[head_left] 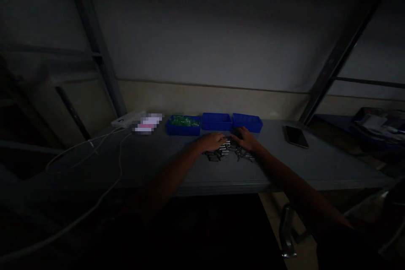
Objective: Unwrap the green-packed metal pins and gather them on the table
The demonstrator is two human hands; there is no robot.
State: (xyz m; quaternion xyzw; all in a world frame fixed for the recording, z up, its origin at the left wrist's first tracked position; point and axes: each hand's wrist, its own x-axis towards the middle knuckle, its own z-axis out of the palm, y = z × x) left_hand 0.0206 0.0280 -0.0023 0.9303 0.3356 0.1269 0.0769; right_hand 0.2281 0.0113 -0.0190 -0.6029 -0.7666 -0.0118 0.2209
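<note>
A loose pile of small shiny metal pieces lies on the grey table in front of me; the dim light hides their exact kind. My left hand rests palm down at the pile's left and far side, its fingers stretched toward the middle. From the right, my right hand reaches over the pile, fingers apart and thumb pointing left. Both hands touch or nearly touch the pieces, and I see nothing gripped in either. Just behind them stand a middle blue bin and a right blue bin.
A left blue bin holds green clear-plastic items. Farther left are a white power strip with cables and a blurred bright object. A dark phone lies at the right. Metal uprights frame the table, with a wall behind.
</note>
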